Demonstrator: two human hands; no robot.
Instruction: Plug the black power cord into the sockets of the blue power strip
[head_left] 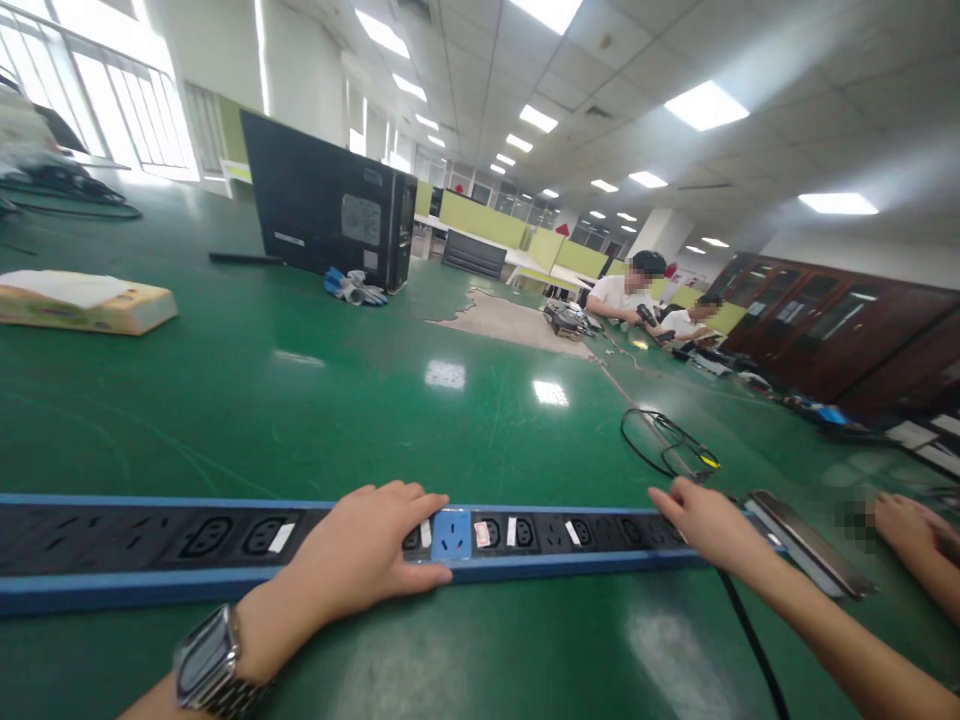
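Observation:
A long power strip (600, 536) with a blue frame and black sockets lies across the green tabletop. One socket (451, 536) is blue, and small white labels are stuck beside several others. My left hand (375, 540), with a metal watch (210, 655) on its wrist, spans the strip left of the blue socket, fingers at the far edge and thumb at the near edge. Toward the strip's right end, my right hand (709, 525) grips it from above, its fingers partly hidden. A black cable (750, 640) runs from beneath this hand toward the near edge.
Another person's hand (911, 525) is at the right, beyond a flat metal-edged piece (810, 540). A coiled black cable (667, 440) lies behind the strip. Farther back are a black computer case (322, 200), gloves (356, 288) and a tissue pack (86, 303). Two people sit farther off.

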